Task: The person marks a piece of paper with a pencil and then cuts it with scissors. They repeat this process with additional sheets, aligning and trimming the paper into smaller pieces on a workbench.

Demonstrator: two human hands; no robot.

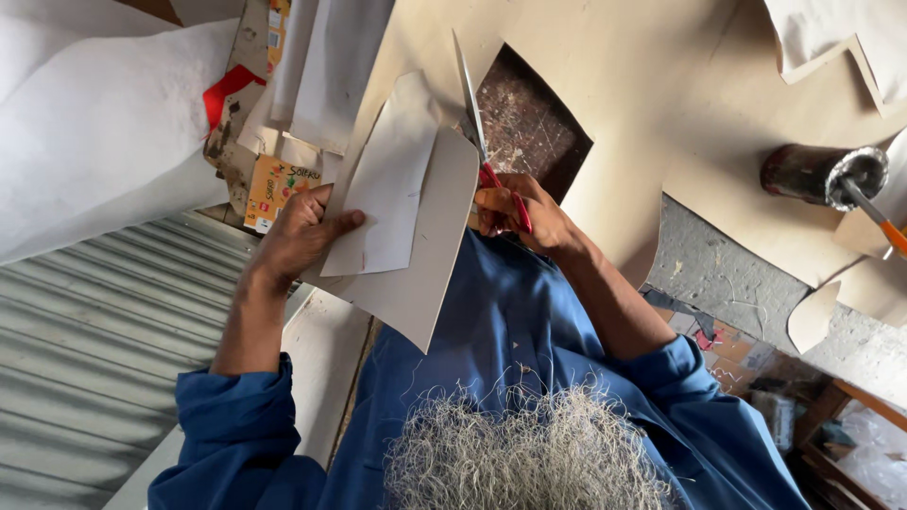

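Head view looks down over our blue sleeves (529, 331), with a tuft of pale fibre (529, 453) nearest the lens. Just past it, our 2 hands work close together. Our left hand (298, 231) pinches 2 layered pieces: a small white pattern (392, 179) on top, with a thin red line drawn on it, and a larger grey sheet (435, 255) beneath. The thumb presses on the pattern's edge and the fingers curl behind the sheet, so that grip is closed on both. Sheet and pattern are held up in the air, above our lap.

Our right hand (520, 212) is just beside the sheet's far edge, its fingers through the red handles of scissors (487, 161). That grip is closed around the handles. The blade runs along the sheet's edge and points away from us; we cannot tell how far the blades are parted.

Beyond the hands lies a big tan board (661, 104) with a dark, square cut-out (529, 127). To the right on it rests a dark tin (812, 175) with an orange-handled tool in it. Far left we see white cloth (104, 113) above corrugated metal (94, 331).
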